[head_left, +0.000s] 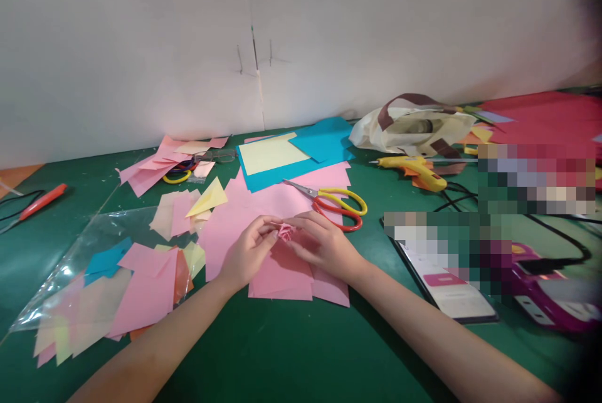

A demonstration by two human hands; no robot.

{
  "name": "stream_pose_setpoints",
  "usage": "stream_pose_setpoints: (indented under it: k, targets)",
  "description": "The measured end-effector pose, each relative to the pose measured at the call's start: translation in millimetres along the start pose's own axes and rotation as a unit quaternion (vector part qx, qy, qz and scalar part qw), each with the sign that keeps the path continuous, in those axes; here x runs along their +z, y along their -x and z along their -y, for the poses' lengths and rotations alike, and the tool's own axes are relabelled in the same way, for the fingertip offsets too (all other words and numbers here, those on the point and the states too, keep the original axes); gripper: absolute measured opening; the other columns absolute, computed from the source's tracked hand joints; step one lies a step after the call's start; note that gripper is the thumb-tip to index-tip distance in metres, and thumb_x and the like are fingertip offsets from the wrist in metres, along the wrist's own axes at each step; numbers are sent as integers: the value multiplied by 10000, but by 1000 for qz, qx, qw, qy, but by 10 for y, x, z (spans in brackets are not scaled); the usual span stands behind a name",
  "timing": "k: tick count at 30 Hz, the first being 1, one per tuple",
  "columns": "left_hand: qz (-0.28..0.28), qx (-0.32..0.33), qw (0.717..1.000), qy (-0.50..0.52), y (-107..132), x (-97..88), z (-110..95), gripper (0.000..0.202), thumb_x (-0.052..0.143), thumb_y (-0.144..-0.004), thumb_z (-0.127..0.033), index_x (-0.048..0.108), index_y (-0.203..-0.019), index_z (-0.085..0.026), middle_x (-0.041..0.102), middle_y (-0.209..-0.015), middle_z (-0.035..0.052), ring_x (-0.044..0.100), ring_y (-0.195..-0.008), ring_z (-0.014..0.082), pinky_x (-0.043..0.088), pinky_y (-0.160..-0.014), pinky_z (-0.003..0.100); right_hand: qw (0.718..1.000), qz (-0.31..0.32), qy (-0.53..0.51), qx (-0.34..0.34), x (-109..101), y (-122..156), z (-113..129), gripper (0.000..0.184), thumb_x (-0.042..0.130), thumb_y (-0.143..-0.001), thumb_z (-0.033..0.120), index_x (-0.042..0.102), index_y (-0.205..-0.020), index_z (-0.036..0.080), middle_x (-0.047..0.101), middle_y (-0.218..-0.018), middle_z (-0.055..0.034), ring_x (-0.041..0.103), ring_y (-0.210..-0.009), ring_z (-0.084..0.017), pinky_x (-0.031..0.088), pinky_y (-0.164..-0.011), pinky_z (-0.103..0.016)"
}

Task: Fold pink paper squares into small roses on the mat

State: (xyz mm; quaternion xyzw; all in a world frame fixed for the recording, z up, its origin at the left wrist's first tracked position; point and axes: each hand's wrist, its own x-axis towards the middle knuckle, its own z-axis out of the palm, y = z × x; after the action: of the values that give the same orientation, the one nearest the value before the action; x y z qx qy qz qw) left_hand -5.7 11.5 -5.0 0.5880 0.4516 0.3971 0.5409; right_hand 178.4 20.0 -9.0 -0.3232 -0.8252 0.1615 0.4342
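A big white wall (141, 46) stands at the back. In front of it is a green counter (282, 353), and it is full of stuff. A wide red sheet (540, 118) lies far off on the right. On the left lies a clear plastic bag (89, 234) with cut bits of pink, yellow, blue and orange paper on and around it.

In the middle are pink sheets (282, 277), piled a bit messy, right under the hands. Behind them lie blue sheets (324, 136) with a yellow sheet (270, 155) on top. A cloth bag (414, 124) with brown straps slumps to the right of the blue sheets. A phone (451, 293) lies flat just beside the right arm.

A yellow glue gun (416, 168) lies in front of the cloth bag, with black cords near it. Scissors (336, 202) with one yellow loop and one red loop lie on the pink sheets, just behind the right hand. Glasses (216, 156) sit far back on the left, on more pink scraps.

The smallest thing is a rose (285, 231) made of rolled pink paper. It sits just over the pink sheets, in the middle, between the two hands.

The left hand (247, 252) comes in from the left with bent fingers and pinches the rose with its thumb and fingertips. The right hand (324, 243) comes in from the right, back side up, fingers curled, and pinches the other side. Both bare arms reach across the front of the counter.
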Motion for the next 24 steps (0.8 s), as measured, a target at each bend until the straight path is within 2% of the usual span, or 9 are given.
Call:
stream_pose_setpoints:
  k: [8, 14, 20, 24]
  targets:
    - [-11, -14, 1000, 4, 4, -6, 0, 130, 503, -869, -250, 553, -976, -196, 650, -934, 29, 617, -912, 173, 455, -802, 276, 995, 76, -46, 37, -50, 1, 14, 315, 514, -841, 170, 561, -1153, 172, 667, -956, -91, 625, -862, -191, 536, -757, -355]
    - [-4, -4, 1000, -19, 14, -1, -18, 177, 494, -884, -294, 572, -1014, -203, 640, -993, 40, 601, -956, 183, 456, -827, 290, 991, 58, -92, 78, -38, -1, -1, 227, 520, -877, 244, 578, -1089, 186, 663, -972, -71, 621, -836, -153, 528, -738, -302]
    - [-15, 1, 999, -38, 22, 0, -60, 199, 505, -881, -351, 586, -975, -196, 635, -940, 38, 609, -871, 170, 474, -767, 276, 987, 49, -93, 122, -22, 14, -24, 171, 596, -846, 304, 610, -950, 168, 657, -891, -61, 613, -776, -149, 522, -689, -284]
    - [-21, -7, 999, -34, 20, 9, -70, 194, 510, -875, -347, 584, -958, -187, 626, -862, 31, 602, -810, 165, 472, -727, 276, 990, 43, -82, 104, -18, 17, -32, 266, 606, -843, 310, 592, -1081, 192, 653, -885, -57, 617, -769, -154, 528, -693, -298]
